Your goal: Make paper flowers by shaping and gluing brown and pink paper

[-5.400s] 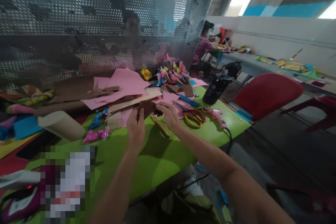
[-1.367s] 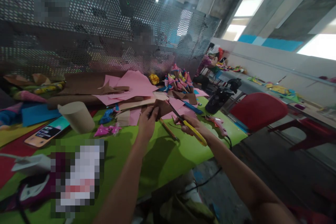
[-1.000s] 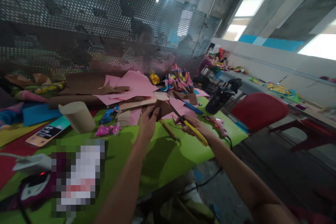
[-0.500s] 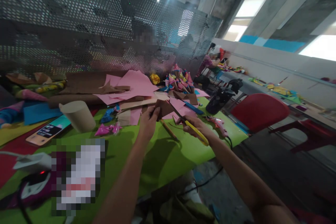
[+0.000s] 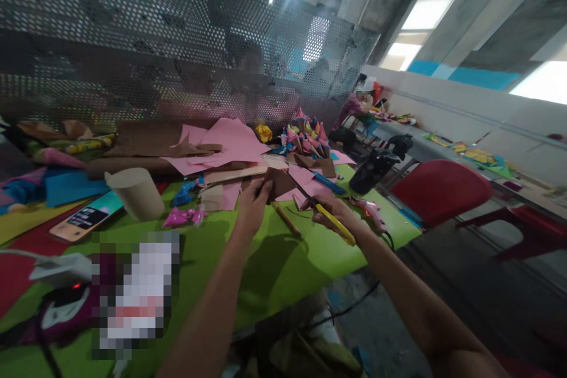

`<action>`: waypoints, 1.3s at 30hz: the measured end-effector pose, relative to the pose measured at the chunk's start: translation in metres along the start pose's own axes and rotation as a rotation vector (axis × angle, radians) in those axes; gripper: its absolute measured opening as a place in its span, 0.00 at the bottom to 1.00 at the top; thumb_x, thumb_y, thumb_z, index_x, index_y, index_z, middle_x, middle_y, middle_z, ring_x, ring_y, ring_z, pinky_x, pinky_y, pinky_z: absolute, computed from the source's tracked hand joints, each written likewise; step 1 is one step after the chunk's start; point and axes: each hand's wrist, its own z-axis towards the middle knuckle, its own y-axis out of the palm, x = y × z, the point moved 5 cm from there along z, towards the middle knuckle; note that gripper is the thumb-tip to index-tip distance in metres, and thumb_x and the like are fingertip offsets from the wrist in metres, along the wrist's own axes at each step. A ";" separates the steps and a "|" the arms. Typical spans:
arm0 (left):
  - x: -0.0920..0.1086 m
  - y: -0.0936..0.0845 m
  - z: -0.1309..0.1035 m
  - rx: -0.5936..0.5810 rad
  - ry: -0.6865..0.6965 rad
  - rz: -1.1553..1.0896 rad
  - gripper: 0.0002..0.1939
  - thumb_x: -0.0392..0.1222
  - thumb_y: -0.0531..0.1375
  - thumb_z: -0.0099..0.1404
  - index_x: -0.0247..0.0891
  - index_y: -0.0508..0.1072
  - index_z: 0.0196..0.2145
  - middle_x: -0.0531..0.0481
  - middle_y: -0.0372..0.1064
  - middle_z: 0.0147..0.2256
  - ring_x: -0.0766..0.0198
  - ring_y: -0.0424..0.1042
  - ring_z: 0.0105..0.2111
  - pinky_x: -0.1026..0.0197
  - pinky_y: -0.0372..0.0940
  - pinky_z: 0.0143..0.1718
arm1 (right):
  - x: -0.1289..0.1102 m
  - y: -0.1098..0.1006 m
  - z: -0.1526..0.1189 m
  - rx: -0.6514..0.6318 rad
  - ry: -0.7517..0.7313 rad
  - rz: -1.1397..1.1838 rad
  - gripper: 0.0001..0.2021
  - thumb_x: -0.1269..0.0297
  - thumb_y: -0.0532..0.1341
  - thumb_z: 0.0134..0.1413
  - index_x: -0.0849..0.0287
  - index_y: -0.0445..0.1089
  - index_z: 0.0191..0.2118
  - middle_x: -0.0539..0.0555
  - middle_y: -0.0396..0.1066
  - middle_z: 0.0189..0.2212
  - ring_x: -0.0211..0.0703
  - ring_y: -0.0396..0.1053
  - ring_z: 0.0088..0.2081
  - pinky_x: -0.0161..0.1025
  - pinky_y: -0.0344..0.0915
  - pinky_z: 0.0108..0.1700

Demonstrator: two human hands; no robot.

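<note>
Near the centre of the frame, the person's left hand (image 5: 253,205) pinched a small piece of dark brown paper (image 5: 279,183) between thumb and fingers, holding it above the lime-green tabletop (image 5: 212,266). Just right of centre, the right hand (image 5: 339,212) had its fingers wrapped around the yellow-handled metal scissors (image 5: 337,228), whose blades pointed up and left to the right edge of the brown piece; whether they had cut into it could not be told. A thin, yellowish-brown stick (image 5: 287,218) lay on the tabletop below the paper, between the hands. Flat pink paper sheets (image 5: 234,142) were heaped above the left hand, and a beige paper roll (image 5: 136,194) stood tilted at centre left. Right of the right hand lay a pink glue gun (image 5: 374,215) with a black cord
</note>
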 end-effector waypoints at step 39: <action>0.009 0.003 -0.002 -0.115 -0.019 0.056 0.16 0.53 0.58 0.60 0.36 0.75 0.32 0.52 0.70 0.28 0.64 0.64 0.30 0.63 0.58 0.33 | 0.009 -0.018 -0.008 -0.036 -0.206 -0.342 0.33 0.32 0.58 0.53 0.60 0.74 0.47 0.56 0.73 0.36 0.48 0.69 0.36 0.41 0.65 0.38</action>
